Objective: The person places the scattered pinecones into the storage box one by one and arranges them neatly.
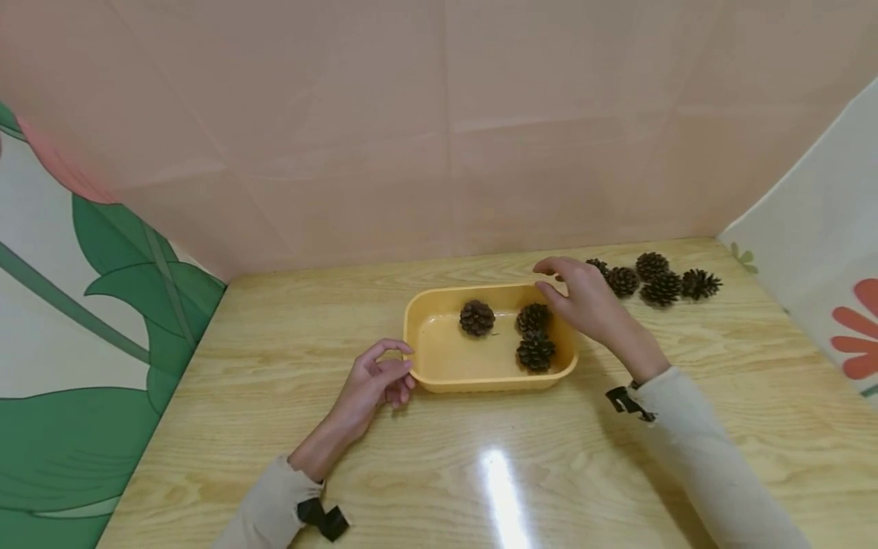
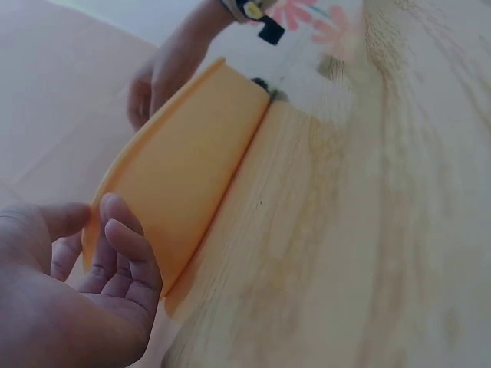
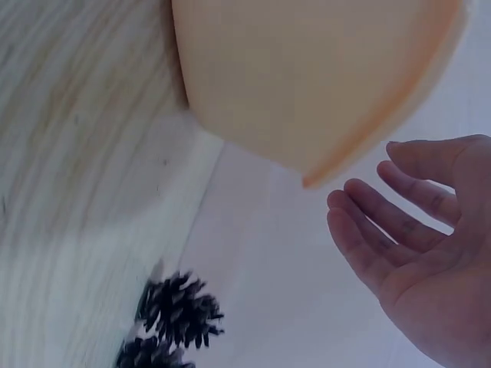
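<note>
A yellow plastic basin (image 1: 459, 385) sits on the wooden table, with three brown pine cones inside. One pine cone (image 1: 476, 318) lies near its middle; the second (image 1: 533, 318) and third (image 1: 536, 351) lie together toward the right end. My left hand (image 1: 373, 385) pinches the basin's left rim between thumb and fingers, seen close up in the left wrist view. Over the basin's back right corner hovers my right hand (image 1: 583, 301), thumb and fingers spread apart with nothing between them. In the right wrist view its fingertips (image 3: 337, 201) are just off the rim.
Several more pine cones (image 1: 661, 288) are clustered on the table (image 1: 309, 320) at the back right, beyond my right hand. A pinkish covering (image 1: 343, 152) rises along the table's back edge. Panels with plant pictures stand at the left and right sides.
</note>
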